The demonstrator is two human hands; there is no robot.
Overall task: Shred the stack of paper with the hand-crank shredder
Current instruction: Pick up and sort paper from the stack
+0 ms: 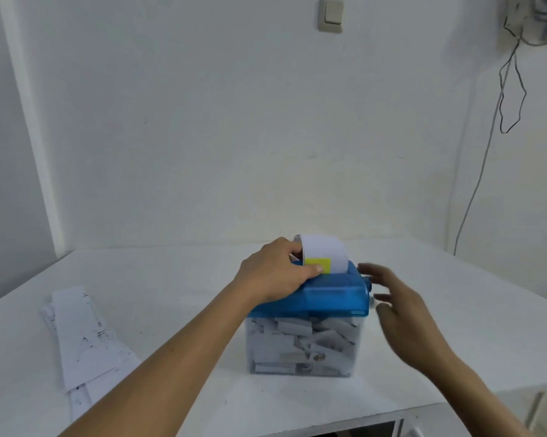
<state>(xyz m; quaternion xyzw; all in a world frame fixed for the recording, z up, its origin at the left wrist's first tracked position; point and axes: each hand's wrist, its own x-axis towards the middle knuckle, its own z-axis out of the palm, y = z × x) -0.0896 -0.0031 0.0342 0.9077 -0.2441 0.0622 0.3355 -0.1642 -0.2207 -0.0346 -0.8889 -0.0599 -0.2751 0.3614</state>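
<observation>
White table point(171, 279) bears paper stack point(83, 339) left of blue shredder point(328, 293).

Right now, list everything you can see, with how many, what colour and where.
shredder: one, blue top, clear body, table centre
sheet: one, white with yellow patch, curled in shredder slot
shreds: many, white, inside the shredder
paper stack: one, white printed, table left
table: one, white
light switch: one, cream, wall above
cables: several, dark, wall upper right
left hand: on shredder, pinching the sheet
right hand: open, right of the shredder
</observation>
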